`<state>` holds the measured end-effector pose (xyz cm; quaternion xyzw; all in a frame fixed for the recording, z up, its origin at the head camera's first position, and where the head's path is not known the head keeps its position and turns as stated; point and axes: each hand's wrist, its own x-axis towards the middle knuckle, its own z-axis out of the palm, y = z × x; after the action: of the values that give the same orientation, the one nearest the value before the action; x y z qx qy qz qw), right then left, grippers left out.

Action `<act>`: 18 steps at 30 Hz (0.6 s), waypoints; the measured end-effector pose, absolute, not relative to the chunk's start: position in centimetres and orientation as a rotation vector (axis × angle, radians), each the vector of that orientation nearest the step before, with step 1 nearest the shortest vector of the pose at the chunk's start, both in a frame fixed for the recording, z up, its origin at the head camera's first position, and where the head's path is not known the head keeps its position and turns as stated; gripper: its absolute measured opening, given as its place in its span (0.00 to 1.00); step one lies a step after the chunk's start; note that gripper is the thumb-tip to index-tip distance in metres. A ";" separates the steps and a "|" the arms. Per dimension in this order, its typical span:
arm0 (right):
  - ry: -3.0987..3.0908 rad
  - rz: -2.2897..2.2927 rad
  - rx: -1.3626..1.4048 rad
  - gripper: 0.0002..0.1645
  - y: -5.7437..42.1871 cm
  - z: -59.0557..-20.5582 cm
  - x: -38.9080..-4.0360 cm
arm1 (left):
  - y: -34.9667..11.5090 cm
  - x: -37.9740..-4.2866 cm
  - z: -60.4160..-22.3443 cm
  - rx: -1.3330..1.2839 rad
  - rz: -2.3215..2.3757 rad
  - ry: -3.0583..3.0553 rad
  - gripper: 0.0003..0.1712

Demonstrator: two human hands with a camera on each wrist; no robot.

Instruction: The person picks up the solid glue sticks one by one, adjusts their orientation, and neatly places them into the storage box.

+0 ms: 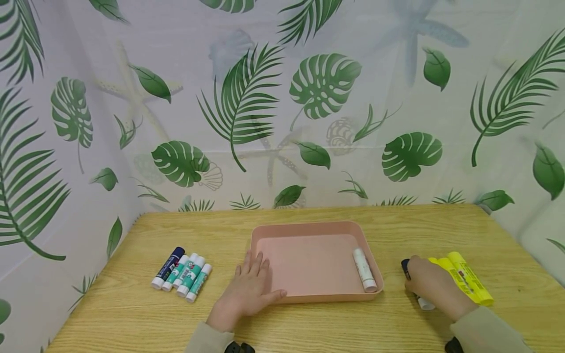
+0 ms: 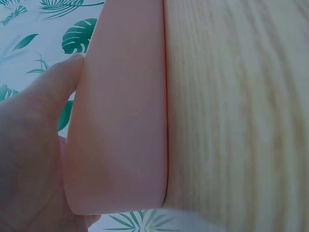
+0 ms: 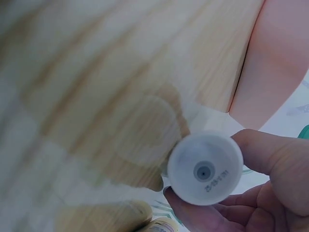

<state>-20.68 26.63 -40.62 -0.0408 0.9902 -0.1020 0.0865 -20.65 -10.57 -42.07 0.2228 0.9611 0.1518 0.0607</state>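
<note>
In the head view a shallow pink tray point(image 1: 309, 298) stands on the wooden table. My left hand point(image 1: 249, 289) rests on its left front corner, fingers spread over the rim and thumb along the front wall. The left wrist view shows the thumb against the outside of the tray wall point(image 2: 120, 111). A white glue stick point(image 1: 364, 269) lies in the tray along the right side. To the right of the tray, my right hand point(image 1: 434, 287) grips a dark-capped glue stick point(image 1: 425, 303) between thumb and fingers. Its round white base point(image 3: 205, 169) faces the right wrist camera.
Yellow glue sticks point(image 1: 472, 279) lie side by side just right of my right hand. On the left of the table is a row of several green-and-white glue sticks point(image 1: 191, 275) with a navy one point(image 1: 169, 267). A leaf-patterned cloth point(image 1: 273, 122) hangs behind the table.
</note>
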 end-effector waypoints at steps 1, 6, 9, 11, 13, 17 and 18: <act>2.947 -0.304 -0.123 0.12 26.6 -40.6 -20.7 | -10.6 -20.6 -42.1 0.674 0.458 2.908 0.49; 2.954 -0.303 -0.129 0.12 26.6 -40.5 -20.7 | -10.5 -20.6 -42.1 0.670 0.455 2.910 0.49; 2.971 -0.308 -0.135 0.10 26.5 -40.3 -20.6 | -10.5 -20.6 -42.1 0.668 0.458 2.913 0.49; 2.980 -0.311 -0.133 0.10 26.4 -40.1 -20.5 | -10.5 -20.6 -42.1 0.669 0.457 2.916 0.49; 2.985 -0.306 -0.131 0.11 26.3 -39.8 -20.5 | -10.5 -20.6 -42.2 0.674 0.451 2.923 0.49; 2.964 -0.288 -0.118 0.13 26.2 -39.3 -20.5 | -10.5 -20.6 -42.3 0.682 0.444 2.934 0.49; 2.956 -0.284 -0.117 0.14 26.1 -39.1 -20.5 | -10.5 -20.6 -42.3 0.684 0.445 2.935 0.49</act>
<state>-20.51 26.14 -39.13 -0.0392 0.9911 -0.0951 0.0848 -20.61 -10.52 -42.32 0.2242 0.9624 0.1459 0.0476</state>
